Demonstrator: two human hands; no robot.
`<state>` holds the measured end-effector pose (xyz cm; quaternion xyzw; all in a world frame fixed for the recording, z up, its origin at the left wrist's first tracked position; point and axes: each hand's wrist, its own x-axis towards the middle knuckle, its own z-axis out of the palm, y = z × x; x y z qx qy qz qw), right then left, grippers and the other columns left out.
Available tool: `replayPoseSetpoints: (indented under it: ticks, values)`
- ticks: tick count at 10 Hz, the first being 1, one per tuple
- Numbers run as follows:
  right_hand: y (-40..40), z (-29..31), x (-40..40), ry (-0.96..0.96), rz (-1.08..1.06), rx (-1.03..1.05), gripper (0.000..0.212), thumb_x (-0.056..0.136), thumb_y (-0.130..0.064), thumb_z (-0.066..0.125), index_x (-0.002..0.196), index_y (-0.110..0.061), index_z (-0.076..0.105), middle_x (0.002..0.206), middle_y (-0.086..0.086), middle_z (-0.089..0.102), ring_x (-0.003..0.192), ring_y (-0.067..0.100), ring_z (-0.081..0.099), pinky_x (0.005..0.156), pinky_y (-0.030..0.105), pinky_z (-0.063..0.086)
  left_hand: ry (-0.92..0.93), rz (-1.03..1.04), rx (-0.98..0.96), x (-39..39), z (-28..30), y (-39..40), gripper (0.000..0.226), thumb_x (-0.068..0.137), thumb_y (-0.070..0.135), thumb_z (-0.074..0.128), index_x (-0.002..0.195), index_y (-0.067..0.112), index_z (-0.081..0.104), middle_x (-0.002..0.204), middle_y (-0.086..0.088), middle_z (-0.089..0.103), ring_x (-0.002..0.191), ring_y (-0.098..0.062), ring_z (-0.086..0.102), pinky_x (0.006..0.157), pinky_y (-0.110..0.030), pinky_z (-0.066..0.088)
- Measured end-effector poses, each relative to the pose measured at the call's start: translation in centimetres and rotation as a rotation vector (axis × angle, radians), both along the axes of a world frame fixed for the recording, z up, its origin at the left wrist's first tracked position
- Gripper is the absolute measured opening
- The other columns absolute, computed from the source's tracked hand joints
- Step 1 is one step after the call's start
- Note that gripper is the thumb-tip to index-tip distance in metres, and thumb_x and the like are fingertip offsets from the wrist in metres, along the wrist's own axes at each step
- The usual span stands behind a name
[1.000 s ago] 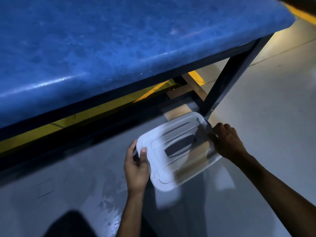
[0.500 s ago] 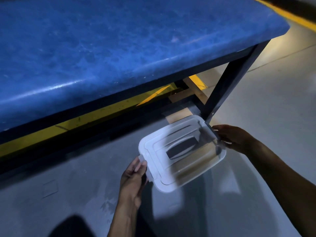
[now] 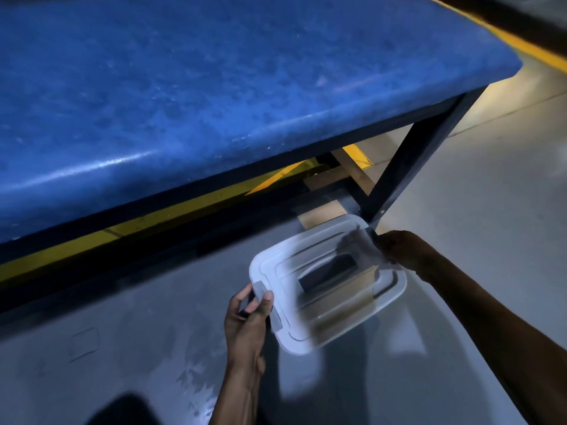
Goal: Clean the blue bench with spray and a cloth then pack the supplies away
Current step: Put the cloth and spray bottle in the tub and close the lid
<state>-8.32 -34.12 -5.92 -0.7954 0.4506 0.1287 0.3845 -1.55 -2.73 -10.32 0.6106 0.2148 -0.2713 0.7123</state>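
Observation:
The blue bench (image 3: 214,96) fills the upper left, its padded top bare. Below its right end a clear plastic box with a translucent white lid (image 3: 325,289) sits on the grey floor. My left hand (image 3: 248,317) grips the clasp at the lid's near left edge, thumb on top. My right hand (image 3: 402,251) holds the clasp at the lid's far right edge. A dark shape shows through the middle of the lid; I cannot tell what it is. No spray bottle or cloth is in sight.
The bench's dark metal leg (image 3: 408,167) stands just behind the box's far right corner. Yellow floor stripes (image 3: 153,222) run under the bench. Grey concrete floor (image 3: 475,179) spreads to the right. A dark shadow (image 3: 122,409) lies at the bottom left.
My left hand slid down off the lid's edge, then came back up onto the left clasp. My right hand shifted from on top of the right edge to its outer side.

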Motion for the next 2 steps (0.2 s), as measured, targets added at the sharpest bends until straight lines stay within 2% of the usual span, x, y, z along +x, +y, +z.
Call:
replayPoseSetpoints:
  ticks: [1,2]
  values:
    - [0.0,0.0,0.3,0.03,0.043,-0.041,0.026,0.102,-0.022,0.052,0.121,-0.012,0.067,0.115,0.011,0.067,0.092,0.018,0.063,0.076,0.026,0.051,-0.011,0.009,0.007,0.0,-0.6,0.0,0.031,0.089,0.005,0.079,0.115,0.021,0.069,0.116,-0.014,0.077,0.113,-0.036,0.072,0.107,-0.057,0.053]
    - [1.1,1.1,0.1,0.057,0.064,-0.082,0.029,0.103,-0.022,0.053,0.127,-0.01,0.062,0.12,0.012,0.063,0.101,0.022,0.062,0.077,0.026,0.048,-0.02,0.025,0.009,-0.7,-0.3,-0.6,0.034,0.089,0.012,0.081,0.117,0.028,0.068,0.127,-0.011,0.072,0.116,-0.033,0.07,0.106,-0.054,0.052]
